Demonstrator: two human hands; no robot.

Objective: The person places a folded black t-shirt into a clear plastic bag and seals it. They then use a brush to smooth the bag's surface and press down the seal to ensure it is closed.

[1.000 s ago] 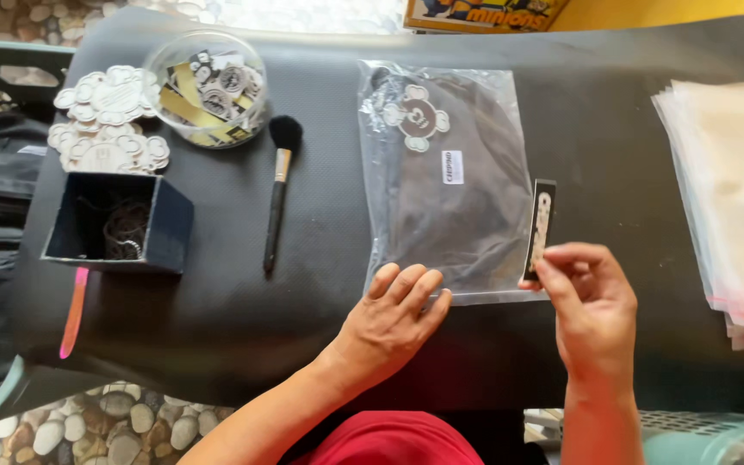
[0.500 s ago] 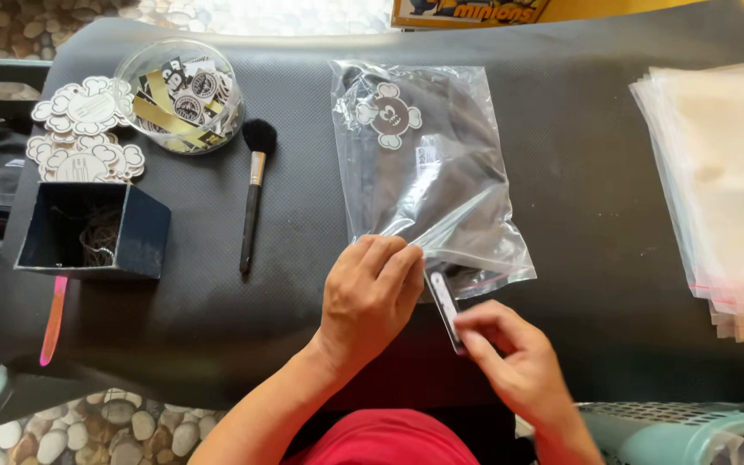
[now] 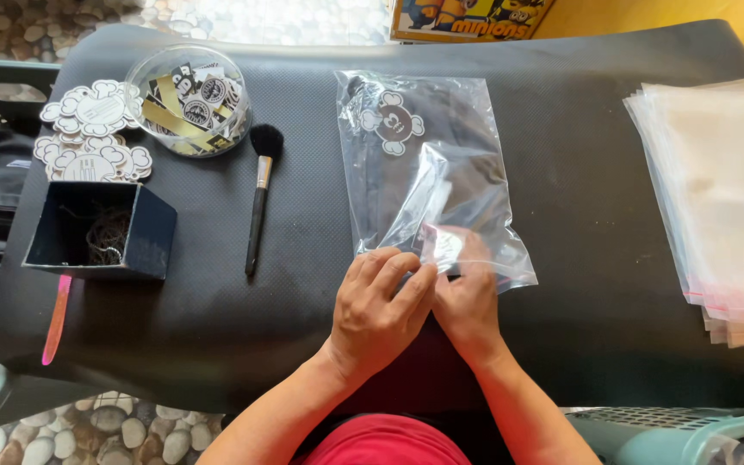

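At the frame's centre, our left hand and right hand pinch the clear bag's lower edge, fingers pressed together.

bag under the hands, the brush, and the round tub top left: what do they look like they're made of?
Bag: thin clear plastic film, glossy; it creases and glares, and dark contents show through.
Brush: soft black bristles, shiny metal-looking collar, dark smooth handle, plastic or lacquered wood, can't tell which.
Tub: clear rigid plastic by the look; the cards inside show through its wall.
Both hands press the bag's near edge.
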